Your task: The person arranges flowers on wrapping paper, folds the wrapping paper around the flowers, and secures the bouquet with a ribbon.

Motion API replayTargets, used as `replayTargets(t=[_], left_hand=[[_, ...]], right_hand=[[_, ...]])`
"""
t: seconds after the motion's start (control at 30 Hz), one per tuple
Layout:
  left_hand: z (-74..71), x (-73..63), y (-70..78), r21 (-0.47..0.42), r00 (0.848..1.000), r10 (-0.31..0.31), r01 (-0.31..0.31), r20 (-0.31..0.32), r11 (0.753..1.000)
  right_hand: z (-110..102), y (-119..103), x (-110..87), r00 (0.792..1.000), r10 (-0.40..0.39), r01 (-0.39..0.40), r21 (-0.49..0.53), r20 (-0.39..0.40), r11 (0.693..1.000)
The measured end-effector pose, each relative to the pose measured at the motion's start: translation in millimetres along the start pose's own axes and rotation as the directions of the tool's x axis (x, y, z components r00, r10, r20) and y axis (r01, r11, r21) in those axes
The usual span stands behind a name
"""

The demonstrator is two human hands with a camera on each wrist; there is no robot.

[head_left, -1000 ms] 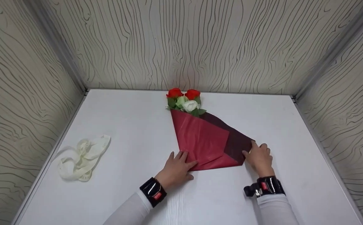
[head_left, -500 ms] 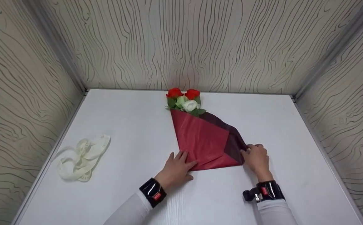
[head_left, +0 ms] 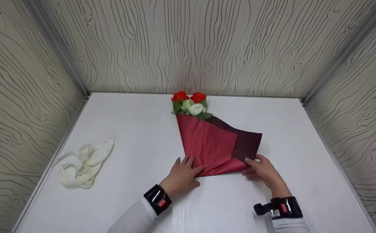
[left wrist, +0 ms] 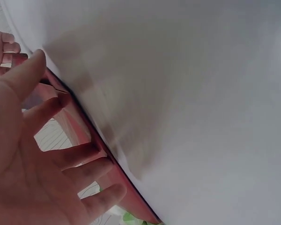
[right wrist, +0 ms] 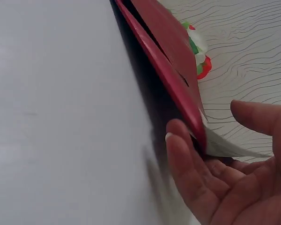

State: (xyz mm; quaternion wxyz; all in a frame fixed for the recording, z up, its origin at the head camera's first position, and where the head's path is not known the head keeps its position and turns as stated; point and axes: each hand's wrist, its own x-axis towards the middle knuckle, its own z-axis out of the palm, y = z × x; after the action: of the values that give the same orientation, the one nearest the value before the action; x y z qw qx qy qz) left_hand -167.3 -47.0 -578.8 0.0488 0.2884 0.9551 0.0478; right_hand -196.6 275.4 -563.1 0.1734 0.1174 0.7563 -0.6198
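Note:
A bouquet of red and white flowers [head_left: 197, 109] lies on the table, its heads toward the back wall. Red wrapping paper [head_left: 210, 142] folds over its stems, and a dark maroon flap [head_left: 250, 142] spreads out at the right. My left hand [head_left: 182, 176] rests on the paper's lower left corner, fingers spread. At the paper's lower right corner is my right hand [head_left: 263, 171]. In the right wrist view its fingers [right wrist: 187, 164] reach under the paper's edge, while the thumb [right wrist: 255, 116] stands apart above it. The stems are hidden inside the wrapping.
A loose, tangled cream ribbon [head_left: 86, 165] lies on the left of the white table [head_left: 136, 129]. Patterned panels [head_left: 188, 45] wall the table at the back and both sides.
My right hand has moved down and slightly left along the paper's right edge, its fingers now under the corner. The maroon flap bent inward, then spread out again. My left hand stays put.

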Motion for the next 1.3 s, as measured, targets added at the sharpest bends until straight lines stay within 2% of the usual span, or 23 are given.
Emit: replayTargets(t=[0.07,0.13,0.27,0.37,0.5,0.6,0.83,1.07,1.17,1.3], left_hand=[[0.5,0.0,-0.6,0.004,1.000,0.010,-0.010,-0.006,1.000],[1.3,0.2,-0.8,0.021,0.999,0.031,-0.031,-0.016,0.999],[2.1,1.0,-0.1,0.062,0.995,0.093,-0.090,-0.045,0.994],[1.5,0.7,0.5,0.026,0.992,0.114,-0.112,-0.062,0.993],[0.2,-1.4,-0.5,-0.047,0.990,0.116,-0.119,-0.075,0.992],[0.6,-4.0,-1.5,-0.032,0.988,0.131,-0.134,-0.082,0.990],[4.7,-10.9,-0.4,0.022,0.980,0.163,-0.162,-0.115,0.987],[7.7,-10.2,2.5,0.004,0.984,0.156,-0.156,-0.091,0.988],[8.4,-6.4,2.5,0.012,0.982,0.162,-0.162,-0.101,0.987],[7.7,0.4,1.7,0.041,0.980,0.174,-0.171,-0.098,0.984]], right_hand=[[3.0,0.5,-4.0,0.998,-0.041,0.039,0.052,0.045,0.998],[6.7,1.0,-7.2,0.987,-0.111,0.104,0.059,0.114,0.993],[17.4,2.9,-13.8,0.932,-0.250,0.264,-0.021,0.261,0.964],[28.3,3.8,-18.3,0.907,-0.285,0.331,-0.107,0.311,0.937],[41.5,2.9,-20.8,0.890,-0.301,0.378,-0.184,0.343,0.907],[48.3,2.2,-21.2,0.870,-0.319,0.417,-0.216,0.377,0.883],[62.5,0.2,-23.4,0.861,-0.322,0.458,-0.322,0.394,0.829],[71.6,-4.4,-25.8,0.846,-0.356,0.501,-0.360,0.397,0.787],[72.6,-4.9,-25.0,0.845,-0.366,0.506,-0.365,0.390,0.781],[72.0,-3.6,-24.3,0.858,-0.353,0.488,-0.380,0.372,0.786]])
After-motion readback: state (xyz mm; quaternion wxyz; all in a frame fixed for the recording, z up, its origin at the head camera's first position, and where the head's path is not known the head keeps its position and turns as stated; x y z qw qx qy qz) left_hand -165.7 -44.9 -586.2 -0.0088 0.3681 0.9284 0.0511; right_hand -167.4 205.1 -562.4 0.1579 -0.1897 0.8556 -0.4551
